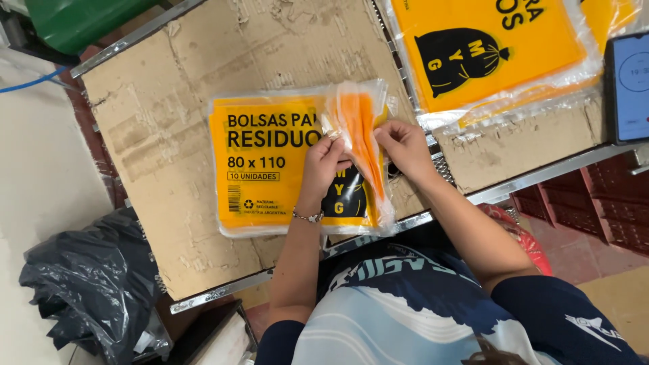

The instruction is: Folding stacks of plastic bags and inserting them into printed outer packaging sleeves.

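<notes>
A: While both hands meet at the centre of the frame, what surrounds them?

B: A worn, torn sheet of brown cardboard [169, 101] covers a metal-edged table [223, 290]. At upper right lies another flat orange plastic pack with a black sack drawing [473, 54]. A dark phone with a lit screen [629, 84] sits at the right edge, partly cut off. A crumpled black plastic bag [88, 284] fills the lower left, and something green [74, 20] shows at upper left, cut off. Red crates [595, 203] stand at the right.

A: And the hands?

B: The left hand [323, 165], with a thin metal bracelet [307, 217] on the wrist, pinches the glossy clear wrapper flap [355, 108] of a flat orange pack of folded bags with black print [270, 165], lying at centre on the cardboard. The right hand [404, 147] grips the same flap, fingers closed on the film.

A: What is unclear?

B: The raised flap and the hands hide the pack's right part. The wrapper's wrinkles blur its edges, and the person's blue and white shirt [419, 311] fills the bottom of the frame.
</notes>
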